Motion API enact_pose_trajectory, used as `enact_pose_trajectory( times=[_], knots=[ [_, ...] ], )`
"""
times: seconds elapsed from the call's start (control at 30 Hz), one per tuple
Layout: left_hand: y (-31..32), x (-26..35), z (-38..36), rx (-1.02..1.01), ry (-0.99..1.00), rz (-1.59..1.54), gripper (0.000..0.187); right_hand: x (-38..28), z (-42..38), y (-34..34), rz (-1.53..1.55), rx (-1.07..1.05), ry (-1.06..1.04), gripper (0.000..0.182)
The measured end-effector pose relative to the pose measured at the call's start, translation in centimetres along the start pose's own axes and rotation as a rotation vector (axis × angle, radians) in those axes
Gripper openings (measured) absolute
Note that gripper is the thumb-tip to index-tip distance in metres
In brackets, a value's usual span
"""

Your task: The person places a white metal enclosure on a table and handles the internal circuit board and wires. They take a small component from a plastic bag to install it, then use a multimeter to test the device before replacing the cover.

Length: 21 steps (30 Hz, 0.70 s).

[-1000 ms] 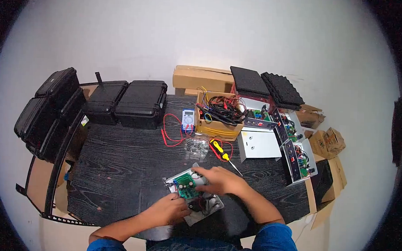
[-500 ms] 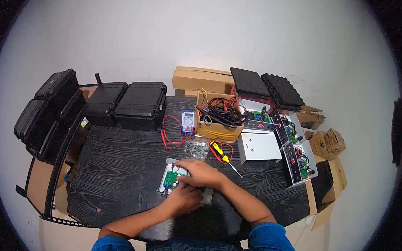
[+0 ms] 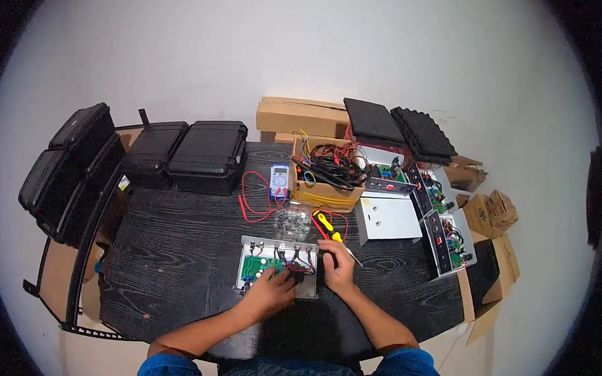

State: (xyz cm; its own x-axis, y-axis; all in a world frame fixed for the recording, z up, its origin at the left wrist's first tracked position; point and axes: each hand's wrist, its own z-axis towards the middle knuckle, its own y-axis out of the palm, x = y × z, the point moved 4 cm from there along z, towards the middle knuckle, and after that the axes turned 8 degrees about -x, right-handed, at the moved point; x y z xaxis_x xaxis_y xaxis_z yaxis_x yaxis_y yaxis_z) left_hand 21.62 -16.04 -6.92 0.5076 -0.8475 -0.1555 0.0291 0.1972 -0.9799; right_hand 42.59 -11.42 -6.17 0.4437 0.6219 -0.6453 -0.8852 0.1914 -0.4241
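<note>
An open metal enclosure (image 3: 306,288) lies near the table's front, with a green circuit board (image 3: 252,264) on its left side and dark wires and parts on its right. My left hand (image 3: 268,294) reaches over the enclosure's lower middle, its fingertips at the board and wires; whether they hold anything is hidden. At the enclosure's right wall is my right hand (image 3: 338,269), fingers apart and touching the upper right corner. Behind the enclosure stands a clear box of small parts (image 3: 292,221). A yellow and black screwdriver (image 3: 325,225) lies to its right.
A blue multimeter (image 3: 279,180) with red leads lies beside a cardboard box of cables (image 3: 327,197). More open enclosures (image 3: 455,241) and a white metal cover (image 3: 394,221) are at the right. Black cases (image 3: 209,157) stand at the left, black foam sheets (image 3: 375,122) at the back.
My right hand has moved right, off the middle of the enclosure to its right edge, uncovering the wires and back wall. My left hand has shifted slightly left and up.
</note>
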Motion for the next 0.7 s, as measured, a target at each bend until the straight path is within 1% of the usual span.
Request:
enact_pose_trajectory(
  times=[0.03, 0.1, 0.13, 0.23, 0.27, 0.37, 0.4, 0.47, 0.53, 0.57, 0.6, 0.7],
  knots=[
    [0.4, 0.0, 0.0, -0.046, 0.025, 0.041, 0.033, -0.1, -0.3, 0.1, 0.001, -0.005, -0.012, 0.022],
    [0.3, -0.1, 0.1, -0.025, 0.044, -0.004, 0.031, -0.6, -0.2, 0.0, 0.001, -0.014, -0.048, 0.027],
    [0.1, -0.2, 0.2, -0.014, 0.053, -0.026, 0.030, -0.3, -0.3, 0.0, -0.037, -0.041, -0.096, 0.043],
    [-2.7, -1.1, 0.1, -0.016, 0.129, -0.035, 0.031, 1.2, -1.5, 0.5, 0.111, 0.191, -0.120, 0.060],
    [-3.8, -1.7, -0.1, 0.039, 0.137, -0.086, 0.033, 2.8, -2.6, 1.4, 0.276, 0.229, -0.083, 0.072],
    [-6.6, -2.9, -0.3, 0.205, 0.140, -0.252, 0.037, 0.7, -2.5, 1.6, 0.386, 0.339, -0.096, 0.079],
    [-7.4, -3.2, -0.3, 0.261, 0.133, -0.315, 0.038, 0.4, -3.0, 2.1, 0.414, 0.341, -0.137, 0.085],
    [-8.2, -3.5, -0.5, 0.381, 0.116, -0.406, 0.042, 1.2, -4.7, 4.1, 0.512, 0.208, 0.054, 0.089],
    [-8.6, -3.6, -0.5, 0.507, 0.094, -0.463, 0.046, -1.7, -3.6, 4.2, 0.413, 0.006, -0.089, 0.083],
    [-8.3, -3.6, -0.5, 0.528, 0.089, -0.485, 0.049, -3.1, -3.2, 4.3, 0.371, -0.090, -0.166, 0.081],
    [-7.6, -3.6, -0.5, 0.549, 0.084, -0.509, 0.051, -2.8, -4.1, 5.1, 0.314, -0.250, -0.138, 0.078],
    [-6.1, -3.3, 0.0, 0.624, 0.037, -0.629, 0.059, 0.5, -6.9, 6.9, 0.016, -0.473, -0.074, 0.076]
  ],
)
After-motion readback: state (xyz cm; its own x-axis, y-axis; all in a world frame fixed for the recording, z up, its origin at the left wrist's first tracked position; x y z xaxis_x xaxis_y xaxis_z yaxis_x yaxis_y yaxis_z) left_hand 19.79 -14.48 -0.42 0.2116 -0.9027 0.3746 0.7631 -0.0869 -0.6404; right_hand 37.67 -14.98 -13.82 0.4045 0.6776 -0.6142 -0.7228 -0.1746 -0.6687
